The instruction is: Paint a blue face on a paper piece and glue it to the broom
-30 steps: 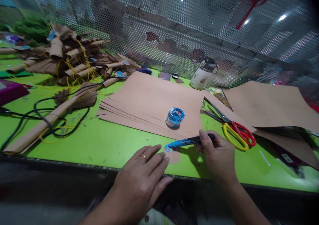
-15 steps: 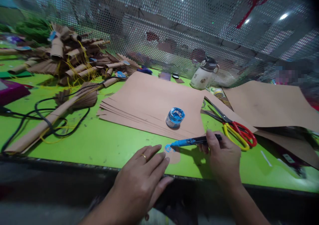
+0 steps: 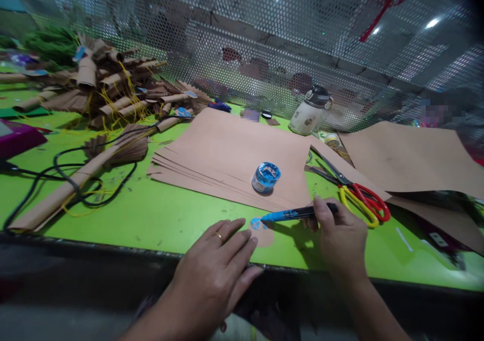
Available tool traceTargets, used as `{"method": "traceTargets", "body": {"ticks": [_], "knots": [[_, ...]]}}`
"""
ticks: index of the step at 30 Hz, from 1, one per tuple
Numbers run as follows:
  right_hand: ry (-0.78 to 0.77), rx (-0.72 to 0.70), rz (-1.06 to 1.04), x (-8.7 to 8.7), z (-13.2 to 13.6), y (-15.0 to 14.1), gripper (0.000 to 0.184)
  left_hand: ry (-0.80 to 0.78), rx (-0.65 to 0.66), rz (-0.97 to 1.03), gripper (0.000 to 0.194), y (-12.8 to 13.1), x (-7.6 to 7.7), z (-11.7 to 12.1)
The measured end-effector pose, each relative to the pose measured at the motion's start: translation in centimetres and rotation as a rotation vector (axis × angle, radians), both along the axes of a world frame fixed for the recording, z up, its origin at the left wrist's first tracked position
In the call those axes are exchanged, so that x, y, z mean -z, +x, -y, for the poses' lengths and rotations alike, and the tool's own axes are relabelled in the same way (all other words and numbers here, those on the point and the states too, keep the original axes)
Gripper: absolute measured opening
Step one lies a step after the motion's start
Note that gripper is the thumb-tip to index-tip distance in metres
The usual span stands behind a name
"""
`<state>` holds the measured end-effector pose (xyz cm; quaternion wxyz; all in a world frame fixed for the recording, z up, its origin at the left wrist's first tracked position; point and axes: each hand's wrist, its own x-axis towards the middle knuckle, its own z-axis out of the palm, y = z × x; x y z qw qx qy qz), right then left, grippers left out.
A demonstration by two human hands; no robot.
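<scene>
In my right hand (image 3: pixel 342 240) is a paintbrush (image 3: pixel 295 213) with a dark handle and blue paint toward its tip. The tip meets a small brown paper cutout (image 3: pixel 263 237), on which a round blue patch shows. Fingers stretched out, my left hand (image 3: pixel 219 260) rests flat at the cutout's left edge, a ring on one finger. Just beyond, a small jar of blue paint (image 3: pixel 266 178) stands uncovered on a stack of brown paper sheets (image 3: pixel 234 144). Scissors (image 3: pixel 359 195) with red and yellow handles lie to the right of the jar.
Rolled and pleated brown paper pieces (image 3: pixel 124 89) with yellow string are heaped at the left. A black cord (image 3: pixel 56 164) loops near a long paper roll (image 3: pixel 68 195). A bottle (image 3: pixel 309 112) stands by the perforated metal screen (image 3: pixel 257 44). More brown sheets (image 3: pixel 412 154) lie right.
The brush tip has shifted slightly to the right along the blue patch, with my right hand moving a little the same way. My left hand stays in place.
</scene>
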<state>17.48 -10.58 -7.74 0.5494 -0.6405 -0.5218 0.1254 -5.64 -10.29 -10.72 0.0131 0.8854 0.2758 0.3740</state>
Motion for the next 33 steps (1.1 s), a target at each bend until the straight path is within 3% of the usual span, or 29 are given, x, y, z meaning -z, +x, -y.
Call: {"method": "traceTargets", "body": {"ticks": [33], "knots": [[0.036,0.012,0.092,-0.32,0.22,-0.32,0.037,0.002,0.015,-0.017,0.024,0.06,0.01,-0.09]]}}
